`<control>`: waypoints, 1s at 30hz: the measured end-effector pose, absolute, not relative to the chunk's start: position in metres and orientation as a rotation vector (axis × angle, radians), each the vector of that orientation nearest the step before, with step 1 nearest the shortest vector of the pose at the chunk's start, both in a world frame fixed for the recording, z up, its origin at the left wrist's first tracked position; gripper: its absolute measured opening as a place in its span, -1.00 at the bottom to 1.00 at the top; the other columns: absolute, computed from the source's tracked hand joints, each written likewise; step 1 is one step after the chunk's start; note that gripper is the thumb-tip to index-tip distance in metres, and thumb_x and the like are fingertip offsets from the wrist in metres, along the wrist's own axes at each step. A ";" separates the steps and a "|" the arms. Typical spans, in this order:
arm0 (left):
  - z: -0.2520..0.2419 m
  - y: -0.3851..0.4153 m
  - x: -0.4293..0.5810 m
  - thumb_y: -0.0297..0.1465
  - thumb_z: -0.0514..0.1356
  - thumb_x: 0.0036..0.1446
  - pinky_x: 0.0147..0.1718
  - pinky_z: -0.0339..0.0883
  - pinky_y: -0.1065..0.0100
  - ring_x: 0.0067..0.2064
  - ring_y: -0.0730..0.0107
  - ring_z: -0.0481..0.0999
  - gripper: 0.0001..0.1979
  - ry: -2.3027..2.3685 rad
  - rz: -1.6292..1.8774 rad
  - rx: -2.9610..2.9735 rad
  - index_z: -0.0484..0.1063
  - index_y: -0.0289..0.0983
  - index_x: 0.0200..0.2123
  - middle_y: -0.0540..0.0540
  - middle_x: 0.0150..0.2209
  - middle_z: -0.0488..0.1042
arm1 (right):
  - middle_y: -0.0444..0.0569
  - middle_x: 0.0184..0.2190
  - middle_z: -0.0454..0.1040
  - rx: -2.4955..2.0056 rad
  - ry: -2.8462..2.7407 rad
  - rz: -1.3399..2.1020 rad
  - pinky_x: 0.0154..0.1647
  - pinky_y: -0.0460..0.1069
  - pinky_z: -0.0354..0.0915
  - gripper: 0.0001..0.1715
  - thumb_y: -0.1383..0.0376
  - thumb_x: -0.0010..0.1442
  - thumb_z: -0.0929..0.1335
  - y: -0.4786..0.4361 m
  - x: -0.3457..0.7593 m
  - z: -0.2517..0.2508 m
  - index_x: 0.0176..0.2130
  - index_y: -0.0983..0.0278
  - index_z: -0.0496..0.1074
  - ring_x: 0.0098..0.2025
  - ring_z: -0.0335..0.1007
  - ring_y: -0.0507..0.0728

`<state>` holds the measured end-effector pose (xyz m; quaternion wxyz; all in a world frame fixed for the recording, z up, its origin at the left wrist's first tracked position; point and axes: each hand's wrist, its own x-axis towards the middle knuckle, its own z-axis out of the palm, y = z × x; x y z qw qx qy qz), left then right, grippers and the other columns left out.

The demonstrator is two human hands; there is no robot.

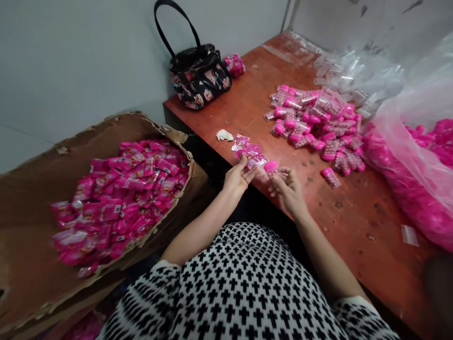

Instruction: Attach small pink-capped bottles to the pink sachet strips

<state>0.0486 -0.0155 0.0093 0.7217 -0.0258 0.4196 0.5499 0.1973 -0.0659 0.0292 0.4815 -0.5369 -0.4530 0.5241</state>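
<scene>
My left hand (238,177) is at the table's near edge, its fingers pinched on a small clear packet with pink print (252,159). My right hand (288,189) is closed around a small clear bottle with a pink cap (271,167), held against the packet. More printed packets (244,145) lie on the red-brown table (354,222) just beyond my fingers. A heap of pink-capped bottles (314,125) lies further back on the right.
A torn cardboard box (42,226) full of pink packets (116,200) stands left of the table. A black flowered handbag (198,78) sits at the far corner beside some pink packets (234,64). Clear plastic bags with pink caps (417,170) fill the right side. A white scrap (224,135) lies near the edge.
</scene>
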 end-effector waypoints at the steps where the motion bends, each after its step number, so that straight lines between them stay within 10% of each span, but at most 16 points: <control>1: 0.010 -0.016 0.050 -0.37 0.36 -0.06 -0.28 0.47 0.33 -0.38 0.36 0.58 -0.80 0.910 1.220 -0.068 0.45 -0.33 -0.37 -0.07 -0.44 0.53 | -0.23 -0.47 0.42 -1.257 -1.037 1.303 -0.61 -0.11 0.32 -0.56 0.06 0.05 0.40 -0.070 0.185 0.027 -0.18 0.17 0.16 -0.58 0.36 -0.02; 30: 0.016 -0.022 0.049 -0.24 0.41 -0.23 -0.58 0.25 0.44 -0.60 0.52 0.38 -0.67 0.890 1.097 0.644 0.43 -0.38 -0.62 -0.04 -0.62 0.42 | -0.27 -0.53 0.46 -1.123 -0.885 1.328 -0.59 -0.14 0.33 -0.61 0.13 0.05 0.42 -0.067 0.159 0.002 -0.22 0.18 0.20 -0.59 0.39 -0.04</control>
